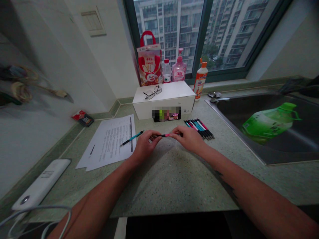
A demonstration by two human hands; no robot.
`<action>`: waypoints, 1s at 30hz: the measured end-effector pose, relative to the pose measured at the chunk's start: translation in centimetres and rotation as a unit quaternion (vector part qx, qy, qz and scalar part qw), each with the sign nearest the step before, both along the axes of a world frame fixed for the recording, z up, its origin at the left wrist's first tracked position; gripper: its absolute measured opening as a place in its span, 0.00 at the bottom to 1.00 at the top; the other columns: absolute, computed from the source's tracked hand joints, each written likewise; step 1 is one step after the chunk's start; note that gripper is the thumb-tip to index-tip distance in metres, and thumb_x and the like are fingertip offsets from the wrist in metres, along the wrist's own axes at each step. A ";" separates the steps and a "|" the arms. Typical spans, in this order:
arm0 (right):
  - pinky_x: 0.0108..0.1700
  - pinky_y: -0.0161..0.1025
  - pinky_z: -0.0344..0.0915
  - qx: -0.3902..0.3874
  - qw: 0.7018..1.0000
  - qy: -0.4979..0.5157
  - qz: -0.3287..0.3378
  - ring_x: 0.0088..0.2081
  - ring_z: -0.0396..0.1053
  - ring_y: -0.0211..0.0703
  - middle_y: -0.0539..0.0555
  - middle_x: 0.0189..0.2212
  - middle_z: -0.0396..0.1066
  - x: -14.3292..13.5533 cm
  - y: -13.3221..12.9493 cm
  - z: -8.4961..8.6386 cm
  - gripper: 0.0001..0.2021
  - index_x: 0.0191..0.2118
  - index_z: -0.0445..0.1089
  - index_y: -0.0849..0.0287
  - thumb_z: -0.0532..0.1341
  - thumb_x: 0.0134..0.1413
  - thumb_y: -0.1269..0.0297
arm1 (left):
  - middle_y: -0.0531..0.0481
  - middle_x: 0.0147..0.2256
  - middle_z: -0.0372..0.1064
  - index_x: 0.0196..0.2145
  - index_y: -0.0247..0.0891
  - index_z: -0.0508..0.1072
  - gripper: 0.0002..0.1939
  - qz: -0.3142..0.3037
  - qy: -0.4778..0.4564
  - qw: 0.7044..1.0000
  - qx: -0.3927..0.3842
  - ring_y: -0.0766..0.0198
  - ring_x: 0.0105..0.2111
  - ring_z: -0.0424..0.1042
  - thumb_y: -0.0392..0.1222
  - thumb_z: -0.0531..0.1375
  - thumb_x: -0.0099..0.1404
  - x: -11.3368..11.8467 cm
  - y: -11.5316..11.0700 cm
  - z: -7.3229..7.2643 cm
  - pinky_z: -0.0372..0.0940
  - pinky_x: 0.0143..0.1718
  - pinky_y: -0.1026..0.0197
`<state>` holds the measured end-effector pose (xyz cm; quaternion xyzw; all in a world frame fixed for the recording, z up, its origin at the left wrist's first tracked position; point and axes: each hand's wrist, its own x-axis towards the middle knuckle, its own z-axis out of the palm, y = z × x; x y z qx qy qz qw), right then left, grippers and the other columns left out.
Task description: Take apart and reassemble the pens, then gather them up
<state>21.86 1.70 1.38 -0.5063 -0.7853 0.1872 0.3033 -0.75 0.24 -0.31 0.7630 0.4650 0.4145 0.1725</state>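
A black and red pen (164, 135) lies level between my two hands, just above the counter. My left hand (146, 143) pinches its black end between thumb and fingers. At the other end, my right hand (188, 137) closes on the red part, and its fingers hide the tip. Beside my right hand, a row of several pens (199, 128) in black, teal, red and white lies on the counter. A teal and black pen (131, 138) rests on the printed sheets (107, 142), left of my left hand.
Behind my hands, a phone (166, 114) leans on a white box (164, 98) with glasses (152, 92) on top. At right is a sink (274, 154) holding a green jug (270, 122). A white power strip (43, 184) with cables lies at left. Bottles (179, 69) stand by the window.
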 end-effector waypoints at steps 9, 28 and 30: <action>0.32 0.44 0.75 -0.133 0.915 0.380 -0.038 0.29 0.77 0.47 0.52 0.28 0.76 -0.3 0.8 -0.7 0.35 0.56 0.65 0.64 0.72 0.44 0.54 | 0.50 0.32 0.72 0.40 0.38 0.75 0.06 -0.047 -0.017 0.999 0.013 0.63 0.31 0.70 0.37 0.65 0.65 0.8 -0.7 -0.1 0.66 0.34 0.61; 0.27 0.39 0.72 -0.150 0.915 0.375 0.009 0.28 0.75 0.44 0.52 0.27 0.75 -0.4 0.5 -0.5 0.38 0.68 0.60 0.64 0.68 0.54 0.57 | 0.50 0.32 0.72 0.40 0.37 0.75 0.06 -0.069 -0.007 0.998 -0.002 0.64 0.31 0.71 0.39 0.66 0.66 0.8 -0.8 -0.4 0.66 0.33 0.61; 0.27 0.39 0.71 -0.145 0.920 0.365 0.010 0.26 0.74 0.43 0.52 0.26 0.74 -0.4 0.5 -0.6 0.38 0.67 0.61 0.66 0.68 0.54 0.56 | 0.50 0.32 0.72 0.40 0.37 0.75 0.06 -0.072 -0.009 0.997 -0.005 0.64 0.31 0.71 0.39 0.66 0.66 0.8 -0.8 -0.4 0.66 0.34 0.61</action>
